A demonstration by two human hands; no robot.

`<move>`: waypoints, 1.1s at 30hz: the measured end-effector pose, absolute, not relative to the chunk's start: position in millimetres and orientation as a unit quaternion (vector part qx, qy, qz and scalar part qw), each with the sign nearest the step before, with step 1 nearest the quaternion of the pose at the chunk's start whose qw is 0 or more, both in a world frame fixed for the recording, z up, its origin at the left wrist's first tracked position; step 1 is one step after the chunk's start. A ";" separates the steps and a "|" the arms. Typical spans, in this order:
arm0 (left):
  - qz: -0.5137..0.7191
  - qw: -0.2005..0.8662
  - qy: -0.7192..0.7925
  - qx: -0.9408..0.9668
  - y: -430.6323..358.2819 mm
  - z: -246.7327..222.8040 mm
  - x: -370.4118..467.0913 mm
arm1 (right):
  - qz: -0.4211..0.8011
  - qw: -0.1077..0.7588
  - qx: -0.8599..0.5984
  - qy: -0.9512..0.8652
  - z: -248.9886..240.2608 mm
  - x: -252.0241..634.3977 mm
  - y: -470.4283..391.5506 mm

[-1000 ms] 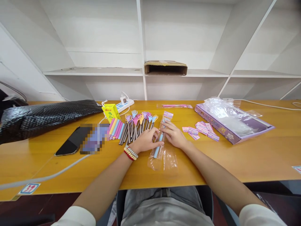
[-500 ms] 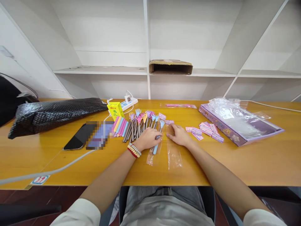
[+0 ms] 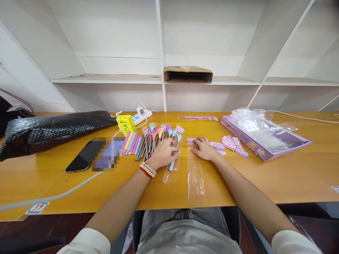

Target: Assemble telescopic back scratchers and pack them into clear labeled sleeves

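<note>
My left hand [image 3: 162,154] is curled over a blue back scratcher [image 3: 172,165] that lies inside a clear plastic sleeve with a pink card at its top. Its blue claw [image 3: 179,137] shows beyond my fingertips. To the right, my right hand [image 3: 205,149] rests with bent fingers and thumb at the upper end of a flat clear plastic bag [image 3: 196,180]. A purple-pink card [image 3: 191,140] sits at that bag's top, partly under my fingertips. Beside my left hand lies a pile of back scratchers [image 3: 153,135] with metal rods and coloured claws, their handles [image 3: 133,143] pointing left.
Loose pink cards [image 3: 233,144] lie right of my right hand. A purple box tray [image 3: 246,141] holds clear bags. A packed sleeve [image 3: 200,118] lies at the back. Leftward are a yellow box [image 3: 126,124], a power strip [image 3: 141,116], a phone [image 3: 84,155] and a black bubble-wrap parcel [image 3: 58,127].
My right hand has closed in on the card end of the flat bag, which has slid slightly toward me. My left hand stays on the blue back scratcher. The view has shifted a little.
</note>
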State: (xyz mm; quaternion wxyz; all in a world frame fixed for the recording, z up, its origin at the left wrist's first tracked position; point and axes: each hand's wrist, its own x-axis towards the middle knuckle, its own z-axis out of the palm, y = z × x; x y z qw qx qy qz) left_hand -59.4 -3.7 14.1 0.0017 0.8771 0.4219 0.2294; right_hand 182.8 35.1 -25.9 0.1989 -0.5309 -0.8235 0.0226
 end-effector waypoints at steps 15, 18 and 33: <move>0.194 0.062 0.424 0.883 -6.4 15.0 -57.6 | 0.048 0.228 -0.540 -0.809 -15.1 174.4 26.0; 0.185 0.064 0.423 0.885 -6.1 14.5 -57.9 | 0.049 0.189 -0.532 -0.824 -17.3 176.5 26.8; 0.189 0.054 0.413 0.889 -4.2 9.5 -58.7 | 0.056 0.184 -0.502 -0.843 -9.5 175.6 25.6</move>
